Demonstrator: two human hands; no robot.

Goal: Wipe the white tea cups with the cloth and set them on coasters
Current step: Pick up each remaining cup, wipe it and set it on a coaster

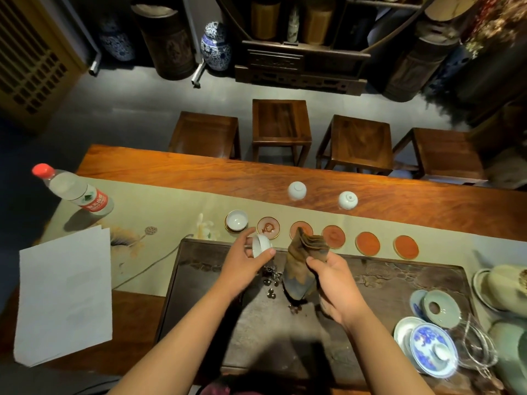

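So we had a cup pinched in our left hand, thumb on one side of the rim and fingers on the other, tipped on its side with the mouth turned toward the cloth. That tilt made sense: it opened the inside to a wipe. Our right hand gripped the cloth bunched and standing up, folds fanned at the top, just right of the cup and not touching it as far as we could tell. Both hung over the far edge of the tray, so any drips would likely land on it.

Beyond the tray ran the row of coasters. One cup already sat upright on the leftmost one. The next coaster, just beyond the held cup, was free, and we judged it the likely landing spot; the third was half hidden behind the cloth, and three more ran on to the right. Two cups waited upside down farther beyond the tray, on bare wood.

Little blocked the way: the first cup stood close left of the free coaster, so the set-down would want care. Small dark bits lay on the tray under our hands. A bottle and paper stood well left of the tray, a lidded bowl at its right end.
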